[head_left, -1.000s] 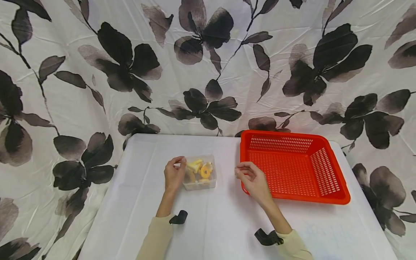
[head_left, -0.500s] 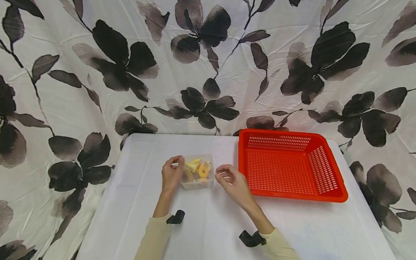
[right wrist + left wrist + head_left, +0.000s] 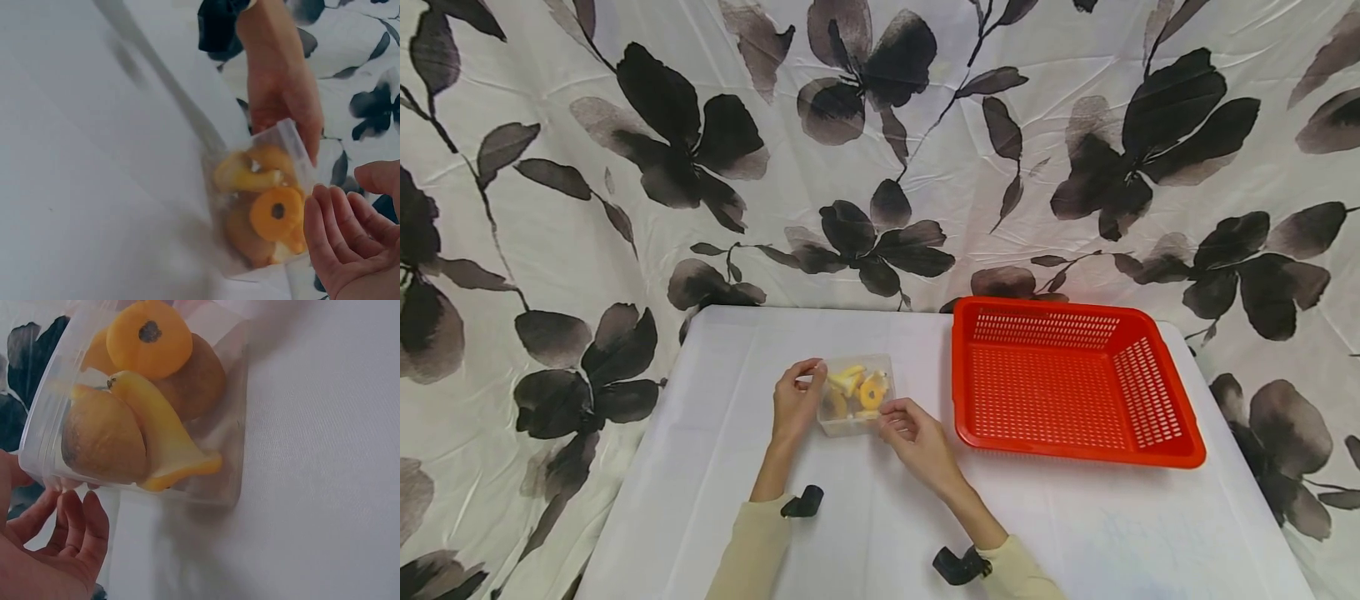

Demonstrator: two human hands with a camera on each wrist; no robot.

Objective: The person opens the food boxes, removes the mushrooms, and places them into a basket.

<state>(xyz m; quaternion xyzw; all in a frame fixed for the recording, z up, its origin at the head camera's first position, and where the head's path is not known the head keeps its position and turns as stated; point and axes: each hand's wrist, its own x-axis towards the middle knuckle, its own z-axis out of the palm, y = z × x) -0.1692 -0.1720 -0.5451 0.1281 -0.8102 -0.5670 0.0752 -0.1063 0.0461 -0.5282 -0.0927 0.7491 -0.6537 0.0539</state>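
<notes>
At the lower middle of the head view, the left hand (image 3: 797, 402) pinches the clear box (image 3: 844, 429) of yellow pieces (image 3: 165, 431), probably to steady it, while the right hand (image 3: 916, 440), thumb and fingers apart, is at its lower right corner.

Wrist views dim, softly shadowed, perhaps blurred

A creased, dark-flowered white cloth (image 3: 925, 167) hangs behind and beside the white table (image 3: 872, 508).

Clear box (image 3: 847, 428) of yellow-orange pieces (image 3: 164, 428)
</notes>
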